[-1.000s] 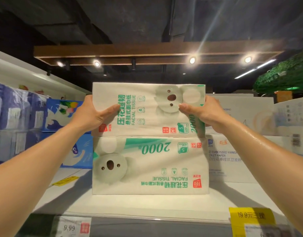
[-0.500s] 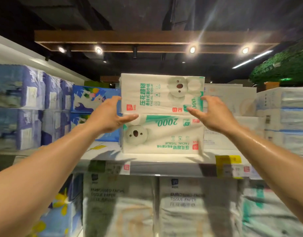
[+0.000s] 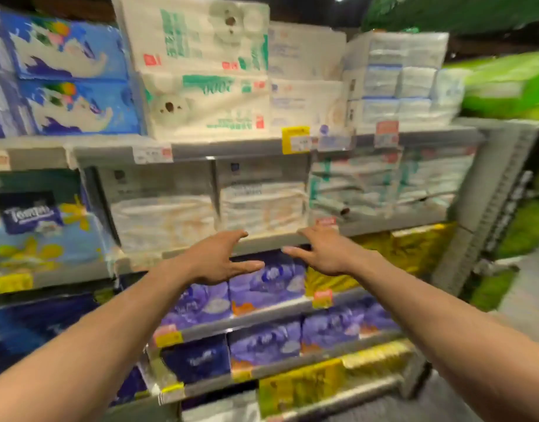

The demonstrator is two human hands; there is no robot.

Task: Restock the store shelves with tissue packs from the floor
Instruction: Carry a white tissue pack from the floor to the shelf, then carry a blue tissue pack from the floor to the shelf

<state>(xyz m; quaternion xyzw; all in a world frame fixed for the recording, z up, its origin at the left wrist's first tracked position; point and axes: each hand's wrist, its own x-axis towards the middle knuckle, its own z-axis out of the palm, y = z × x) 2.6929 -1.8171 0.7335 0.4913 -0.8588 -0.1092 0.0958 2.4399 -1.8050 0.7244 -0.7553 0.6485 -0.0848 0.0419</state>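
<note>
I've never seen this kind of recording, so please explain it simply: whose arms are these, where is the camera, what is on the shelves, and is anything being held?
No machine here: a person wears one wide-angle camera on the head, so the view looks forward and down over their own bare arms. The left hand and the right hand are both open with fingers spread and hold nothing. Before them stand store shelves of tissue packs. On the top shelf a white-and-green koala pack lies on a second koala pack. Blue packs sit to their left; purple packs fill lower shelves.
</note>
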